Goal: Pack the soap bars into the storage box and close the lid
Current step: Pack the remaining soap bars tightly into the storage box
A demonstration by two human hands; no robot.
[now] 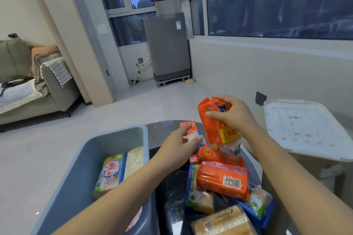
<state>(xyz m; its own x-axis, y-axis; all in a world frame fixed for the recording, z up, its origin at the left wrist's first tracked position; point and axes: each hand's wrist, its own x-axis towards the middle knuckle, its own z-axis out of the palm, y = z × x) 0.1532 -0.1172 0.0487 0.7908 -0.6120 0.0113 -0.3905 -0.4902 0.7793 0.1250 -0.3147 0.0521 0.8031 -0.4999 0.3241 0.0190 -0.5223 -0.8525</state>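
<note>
— How do the hands sit?

— The right hand is raised above the tabletop, its grip clamped round an orange soap pack held upright and a little tilted, thumb on the near face, fingers curled over the top. The left hand reaches across with fingers apart and nearly straight, the fingertips at a small pink-and-orange bar; whether they pinch it I cannot tell.

— And the materials?

— Glossy plastic wrappers, creased; the tabletop is dark, round, reflective glass. The storage box is smooth grey-blue plastic, rectangular with rounded corners, just left of the tabletop, and holds two wrapped bars side by side. Its white ribbed lid lies flat, well apart on the right.

— Anything unclear?

— More soap packs lie heaped on the tabletop, overlapping; the lowest is cut off by the bottom edge, and the left forearm covers part of the box.
</note>
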